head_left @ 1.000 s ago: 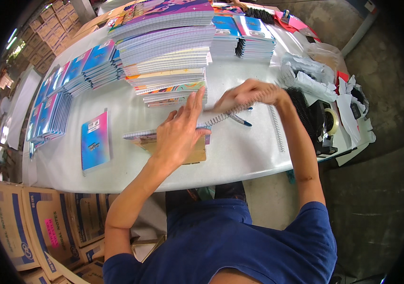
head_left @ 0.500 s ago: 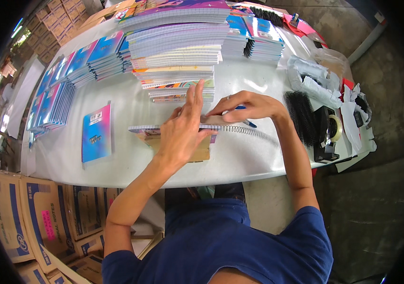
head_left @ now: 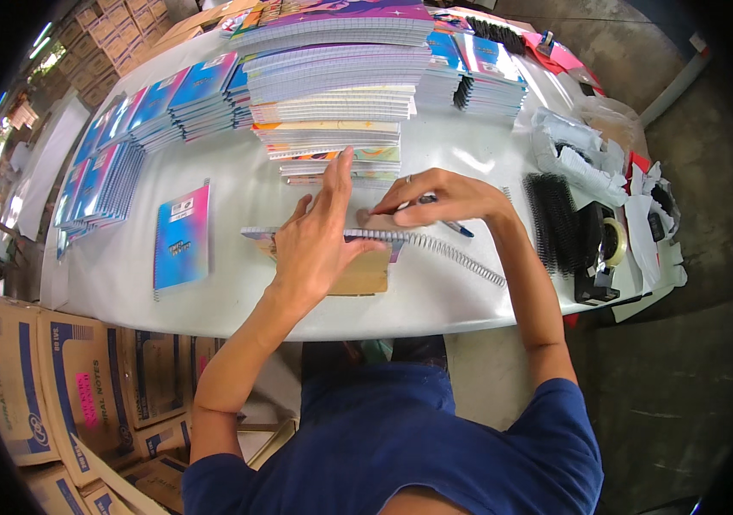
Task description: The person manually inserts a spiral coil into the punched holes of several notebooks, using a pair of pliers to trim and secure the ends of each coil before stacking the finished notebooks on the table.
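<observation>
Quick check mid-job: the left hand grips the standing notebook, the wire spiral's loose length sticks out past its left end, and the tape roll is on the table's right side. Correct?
Not quite: in the head view, the wire spiral's loose length sticks out past the right end. The left hand does grip the standing notebook, and the tape roll is on the table's right side.

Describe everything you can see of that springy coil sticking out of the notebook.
The coil is a thin, grey, metallic-looking spiral with open loops. Its left part meets the edge of the notebook, gripped by the left hand; the rest sticks out, sloping toward the person's right above the white table. The right hand is close to the join; whether it touches the coil is unclear.
</observation>
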Action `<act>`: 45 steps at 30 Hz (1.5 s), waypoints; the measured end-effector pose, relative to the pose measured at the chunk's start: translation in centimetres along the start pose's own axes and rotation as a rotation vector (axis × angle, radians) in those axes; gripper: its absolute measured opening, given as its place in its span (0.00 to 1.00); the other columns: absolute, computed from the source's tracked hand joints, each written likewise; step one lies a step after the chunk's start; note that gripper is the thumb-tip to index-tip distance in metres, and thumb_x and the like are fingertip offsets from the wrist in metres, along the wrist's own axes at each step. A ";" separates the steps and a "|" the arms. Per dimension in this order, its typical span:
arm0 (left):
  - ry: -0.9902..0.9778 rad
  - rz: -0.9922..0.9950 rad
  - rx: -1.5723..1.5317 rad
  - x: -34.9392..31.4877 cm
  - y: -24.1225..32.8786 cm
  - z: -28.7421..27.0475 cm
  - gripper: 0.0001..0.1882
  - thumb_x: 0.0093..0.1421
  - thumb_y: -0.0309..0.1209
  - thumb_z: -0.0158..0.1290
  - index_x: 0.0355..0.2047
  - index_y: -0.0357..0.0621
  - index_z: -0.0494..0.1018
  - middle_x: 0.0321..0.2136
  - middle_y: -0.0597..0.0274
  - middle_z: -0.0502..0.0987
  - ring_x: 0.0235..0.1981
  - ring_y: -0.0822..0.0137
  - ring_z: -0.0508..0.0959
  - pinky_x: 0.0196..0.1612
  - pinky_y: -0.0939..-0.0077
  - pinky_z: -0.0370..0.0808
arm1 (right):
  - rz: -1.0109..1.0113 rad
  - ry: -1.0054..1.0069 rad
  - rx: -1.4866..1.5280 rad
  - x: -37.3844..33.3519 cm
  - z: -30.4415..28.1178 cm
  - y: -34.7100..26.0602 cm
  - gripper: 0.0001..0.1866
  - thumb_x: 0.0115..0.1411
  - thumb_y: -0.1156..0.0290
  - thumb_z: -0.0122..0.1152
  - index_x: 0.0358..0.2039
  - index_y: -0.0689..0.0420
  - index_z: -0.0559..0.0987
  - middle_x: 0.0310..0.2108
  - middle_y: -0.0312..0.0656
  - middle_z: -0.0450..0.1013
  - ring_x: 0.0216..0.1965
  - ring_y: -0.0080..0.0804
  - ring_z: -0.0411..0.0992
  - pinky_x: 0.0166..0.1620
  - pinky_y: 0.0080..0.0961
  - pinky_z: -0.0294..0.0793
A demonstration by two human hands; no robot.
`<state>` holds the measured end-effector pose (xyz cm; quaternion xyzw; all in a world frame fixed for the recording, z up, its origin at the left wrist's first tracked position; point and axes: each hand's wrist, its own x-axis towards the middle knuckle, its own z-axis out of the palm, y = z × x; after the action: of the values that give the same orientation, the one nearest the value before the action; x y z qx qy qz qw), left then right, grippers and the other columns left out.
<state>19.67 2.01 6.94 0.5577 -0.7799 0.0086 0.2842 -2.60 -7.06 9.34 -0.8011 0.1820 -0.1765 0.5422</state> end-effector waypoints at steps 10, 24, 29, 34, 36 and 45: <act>0.009 -0.041 0.004 -0.8 -1.6 -1.0 0.63 0.36 0.47 0.68 0.68 0.57 0.42 0.58 0.60 0.69 0.51 0.54 0.75 0.54 0.51 0.72 | -0.070 0.035 0.236 2.0 0.2 1.8 0.29 0.55 0.50 0.61 0.47 0.63 0.80 0.46 0.50 0.75 0.48 0.38 0.71 0.51 0.34 0.69; 0.056 -0.076 0.031 -1.5 -4.0 -2.6 0.61 0.36 0.42 0.69 0.68 0.58 0.44 0.59 0.62 0.68 0.55 0.61 0.72 0.57 0.48 0.68 | 0.070 0.010 0.184 5.1 1.4 1.9 0.28 0.56 0.51 0.63 0.45 0.63 0.80 0.46 0.49 0.76 0.46 0.35 0.73 0.51 0.31 0.69; 0.070 -0.106 0.021 -2.1 -4.7 -3.1 0.61 0.37 0.42 0.69 0.68 0.59 0.45 0.58 0.62 0.69 0.55 0.59 0.73 0.56 0.47 0.68 | 0.193 -0.097 -0.204 7.3 2.4 0.4 0.36 0.55 0.45 0.60 0.45 0.72 0.78 0.48 0.57 0.73 0.50 0.41 0.71 0.54 0.32 0.68; 0.073 -0.169 -0.033 -2.2 -5.2 -3.3 0.60 0.36 0.40 0.70 0.68 0.61 0.47 0.58 0.56 0.68 0.57 0.52 0.70 0.58 0.47 0.66 | -0.067 -0.054 0.439 6.9 1.7 3.7 0.28 0.56 0.54 0.64 0.47 0.67 0.79 0.49 0.52 0.74 0.51 0.39 0.71 0.54 0.32 0.68; 0.077 -0.202 -0.102 -2.5 -5.4 -3.5 0.61 0.35 0.38 0.70 0.68 0.61 0.47 0.59 0.53 0.66 0.60 0.49 0.67 0.59 0.49 0.66 | 0.027 -0.012 0.243 7.7 1.8 3.8 0.28 0.55 0.54 0.65 0.46 0.65 0.79 0.49 0.51 0.74 0.51 0.37 0.70 0.55 0.31 0.66; 0.289 -0.311 -0.603 -3.5 -7.9 -1.6 0.64 0.35 0.33 0.72 0.69 0.50 0.43 0.65 0.49 0.57 0.64 0.54 0.61 0.59 0.62 0.69 | 0.118 0.077 0.390 8.0 1.8 2.2 0.31 0.55 0.49 0.63 0.48 0.65 0.79 0.47 0.48 0.75 0.50 0.34 0.69 0.56 0.31 0.63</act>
<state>28.06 2.55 4.30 0.5537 -0.6052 -0.1859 0.5409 5.01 -10.28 7.35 -0.6616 0.2115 -0.2067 0.6891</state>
